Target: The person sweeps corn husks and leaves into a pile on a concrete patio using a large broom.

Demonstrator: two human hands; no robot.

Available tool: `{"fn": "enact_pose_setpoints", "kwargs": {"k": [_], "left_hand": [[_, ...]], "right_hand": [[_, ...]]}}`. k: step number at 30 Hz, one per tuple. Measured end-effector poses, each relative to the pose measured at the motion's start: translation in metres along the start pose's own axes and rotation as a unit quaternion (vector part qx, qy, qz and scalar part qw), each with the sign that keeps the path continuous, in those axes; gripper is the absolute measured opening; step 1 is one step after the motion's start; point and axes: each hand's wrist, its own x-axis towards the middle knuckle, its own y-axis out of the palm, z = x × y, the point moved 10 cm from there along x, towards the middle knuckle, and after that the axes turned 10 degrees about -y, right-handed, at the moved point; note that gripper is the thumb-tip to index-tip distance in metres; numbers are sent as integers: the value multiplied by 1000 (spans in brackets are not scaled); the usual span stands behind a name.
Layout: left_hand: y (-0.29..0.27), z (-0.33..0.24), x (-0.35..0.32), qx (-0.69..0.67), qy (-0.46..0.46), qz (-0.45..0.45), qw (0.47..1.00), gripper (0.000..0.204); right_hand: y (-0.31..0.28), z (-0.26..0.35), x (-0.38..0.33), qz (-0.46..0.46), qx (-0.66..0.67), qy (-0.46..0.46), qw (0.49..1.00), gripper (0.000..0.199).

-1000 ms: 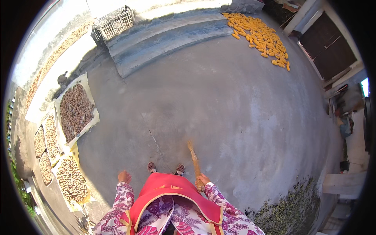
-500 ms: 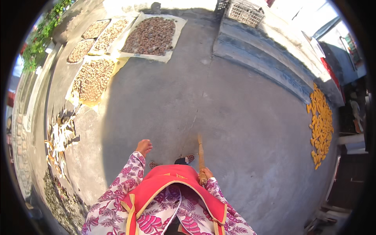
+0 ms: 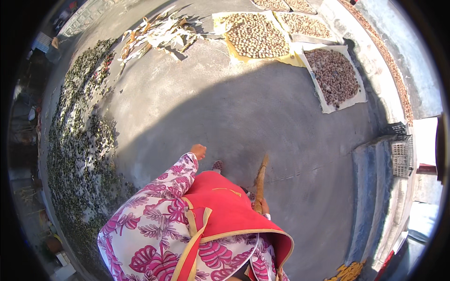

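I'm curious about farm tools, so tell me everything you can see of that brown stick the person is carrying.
The stick looks like a wooden handle, light brown and fairly straight, lit by the sun along its length. The right hand grips its near end beside the red apron. From there it points forward and down over the grey concrete yard, its far end slightly thicker and close to the ground. Whether it touches the ground, or carries any head or bristles, cannot be told. The left hand is apart from it, empty.

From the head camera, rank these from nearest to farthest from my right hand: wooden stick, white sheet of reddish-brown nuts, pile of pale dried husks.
1. Wooden stick: gripped in the right hand.
2. White sheet of reddish-brown nuts: ahead, right.
3. Pile of pale dried husks: far ahead, left.
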Motion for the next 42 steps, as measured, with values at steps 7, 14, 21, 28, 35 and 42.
{"fn": "enact_pose_setpoints", "kwargs": {"k": [7,14,21,28,35,42], "left_hand": [[-66,-2,26,-143,-5,-20,989,19],[-91,-3,51,-190,-61,-33,979,20],[-142,-55,47,-262,-65,-80,960,20],[-178,-95,49,-394,-56,-98,912,21],[-255,-37,96,-466,-157,-134,860,21],[-412,-55,162,-453,-219,-187,844,13]], "right_hand": [[129,32,33,100,-97,9,990,28],[231,77,89,164,-173,41,970,27],[331,130,158,181,-262,69,945,26],[438,156,211,235,-329,138,904,26],[627,166,246,274,-297,131,905,28],[787,193,213,338,-119,59,932,35]]}}
